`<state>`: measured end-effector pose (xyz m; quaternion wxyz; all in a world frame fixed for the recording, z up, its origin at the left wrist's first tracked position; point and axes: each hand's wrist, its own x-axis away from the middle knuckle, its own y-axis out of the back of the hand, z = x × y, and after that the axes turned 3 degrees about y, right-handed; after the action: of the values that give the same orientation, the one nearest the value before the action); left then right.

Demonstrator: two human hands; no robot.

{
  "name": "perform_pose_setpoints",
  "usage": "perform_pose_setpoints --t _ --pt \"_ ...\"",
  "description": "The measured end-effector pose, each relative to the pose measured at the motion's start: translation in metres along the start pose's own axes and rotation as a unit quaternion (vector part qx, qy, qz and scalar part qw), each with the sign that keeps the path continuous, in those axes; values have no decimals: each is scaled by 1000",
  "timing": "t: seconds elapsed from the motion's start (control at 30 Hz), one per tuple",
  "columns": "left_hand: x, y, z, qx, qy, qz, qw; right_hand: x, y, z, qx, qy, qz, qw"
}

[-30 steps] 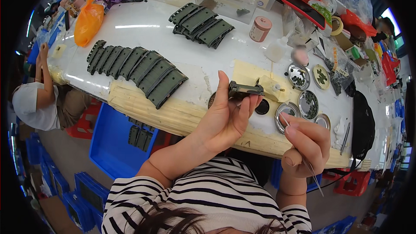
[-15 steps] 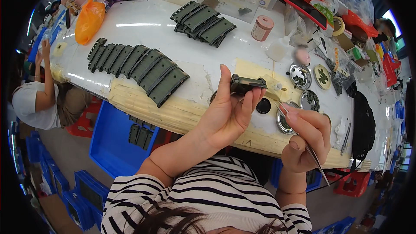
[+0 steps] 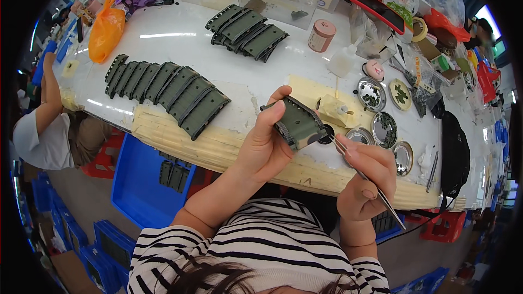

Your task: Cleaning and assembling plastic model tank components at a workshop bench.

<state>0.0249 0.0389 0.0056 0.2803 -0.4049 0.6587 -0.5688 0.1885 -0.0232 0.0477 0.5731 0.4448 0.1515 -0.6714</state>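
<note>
My left hand [image 3: 267, 141] grips a dark green, slightly curved plastic panel [image 3: 299, 122] by its edges, its broad face tilted up over the table's front edge. Pinched in my right hand [image 3: 368, 177] is a pair of metal tweezers [image 3: 376, 191], their tips close to the panel's lower right corner. Whether the tips touch it or hold a tiny piece, I cannot tell. Beyond the panel is a cream-coloured block [image 3: 333, 110] with a small peg. Round metal dishes with small dark green bits, such as this dish [image 3: 384, 129], lie to the right.
A row of overlapping green panels [image 3: 169, 90] lies at left, with another stack [image 3: 245, 31] farther back. A pink jar [image 3: 322, 35], red-framed phone [image 3: 376, 10], orange bag [image 3: 106, 30] and black cloth [image 3: 455, 155] also sit on the table. A blue bin [image 3: 144, 185] stands below; a person [image 3: 46, 125] sits at left.
My left hand has turned the panel so its broad face shows, and lowered it slightly. My right hand has moved left and down with the tweezers, nearer the panel.
</note>
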Motion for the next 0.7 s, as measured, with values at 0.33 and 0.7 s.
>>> perform_pose_setpoints --t 0.33,0.7 --pt "0 8 1 -37 7 62 997 6 -3 0 -44 -3 30 999" --pt "-2 11 -1 -20 15 92 995 5 -3 1 -48 2 37 998"
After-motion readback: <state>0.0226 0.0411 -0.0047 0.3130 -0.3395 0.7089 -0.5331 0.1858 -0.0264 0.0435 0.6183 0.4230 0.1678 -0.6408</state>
